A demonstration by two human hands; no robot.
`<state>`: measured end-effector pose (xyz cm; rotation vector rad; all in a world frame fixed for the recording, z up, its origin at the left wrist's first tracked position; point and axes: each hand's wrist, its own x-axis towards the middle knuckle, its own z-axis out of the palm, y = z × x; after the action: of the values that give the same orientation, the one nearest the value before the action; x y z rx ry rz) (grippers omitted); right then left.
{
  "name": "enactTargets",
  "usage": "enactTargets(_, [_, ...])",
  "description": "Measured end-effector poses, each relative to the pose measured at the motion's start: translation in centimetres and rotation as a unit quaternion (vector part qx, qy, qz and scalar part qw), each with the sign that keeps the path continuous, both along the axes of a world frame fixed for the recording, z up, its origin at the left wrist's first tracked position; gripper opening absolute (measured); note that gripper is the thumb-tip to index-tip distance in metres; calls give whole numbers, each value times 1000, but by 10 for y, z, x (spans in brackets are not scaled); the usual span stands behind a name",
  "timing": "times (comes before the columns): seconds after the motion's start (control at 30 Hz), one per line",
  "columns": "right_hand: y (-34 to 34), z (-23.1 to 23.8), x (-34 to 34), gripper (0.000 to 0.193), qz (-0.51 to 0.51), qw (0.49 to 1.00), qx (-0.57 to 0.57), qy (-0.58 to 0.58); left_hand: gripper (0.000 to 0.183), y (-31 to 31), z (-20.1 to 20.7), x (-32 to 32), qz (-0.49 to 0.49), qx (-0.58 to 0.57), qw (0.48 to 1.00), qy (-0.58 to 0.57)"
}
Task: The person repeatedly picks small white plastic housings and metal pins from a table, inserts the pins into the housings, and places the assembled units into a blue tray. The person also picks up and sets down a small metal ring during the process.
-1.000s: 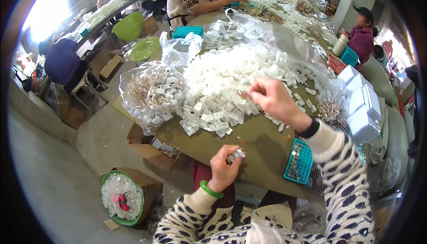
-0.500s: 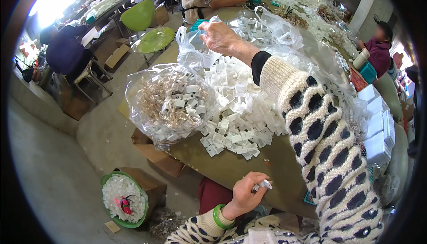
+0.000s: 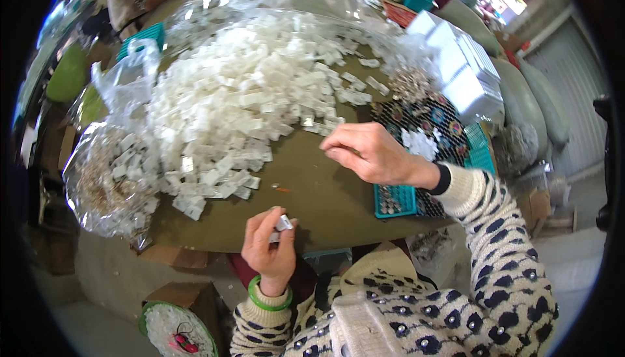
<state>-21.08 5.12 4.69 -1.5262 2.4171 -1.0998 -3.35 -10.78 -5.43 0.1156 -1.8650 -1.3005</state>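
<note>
Near the table's front edge, my left hand (image 3: pixel 270 249) grips a small white plastic piece (image 3: pixel 284 223) between thumb and fingers. My right hand (image 3: pixel 374 155) hovers over the table to the right of a big pile of white plastic pieces (image 3: pixel 247 83). Its fingers are pinched toward the thumb; what they hold, if anything, is too small to make out. Close by the right wrist, a teal basket (image 3: pixel 405 208) contains small metallic parts. Behind it, loose white pieces (image 3: pixel 420 144) lie on a dark patterned cloth (image 3: pixel 452 137). A tiny orange bit (image 3: pixel 281 189) lies between my hands.
A clear bag (image 3: pixel 107 187) of parts sits at the table's left edge, below a teal basket (image 3: pixel 143 39). White stacked boxes (image 3: pixel 465 64) stand at the right. A green-rimmed basin (image 3: pixel 144 321) of white pieces stands low left. Co-workers sit across the table.
My view has swung to the right. My right hand has come back from the far side, beyond the pile, to the near right part of the table. My left hand still holds the white piece.
</note>
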Motion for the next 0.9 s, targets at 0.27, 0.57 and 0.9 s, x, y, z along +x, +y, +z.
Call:
enactTargets(0.27, [122, -16, -20, 16, -237, 969, 22, -63, 34, 9, -6, -3, 47, -49, 998, -11])
enactTargets(0.57, [88, -33, -173, 22, -265, 962, -1, 73, 34, 13, -9, -3, 85, -49, 993, -65])
enactTargets(0.9, [23, -79, -275, 9, -260, 930, 111, 234, 33, 16, -1, 0, 99, -61, 985, -124])
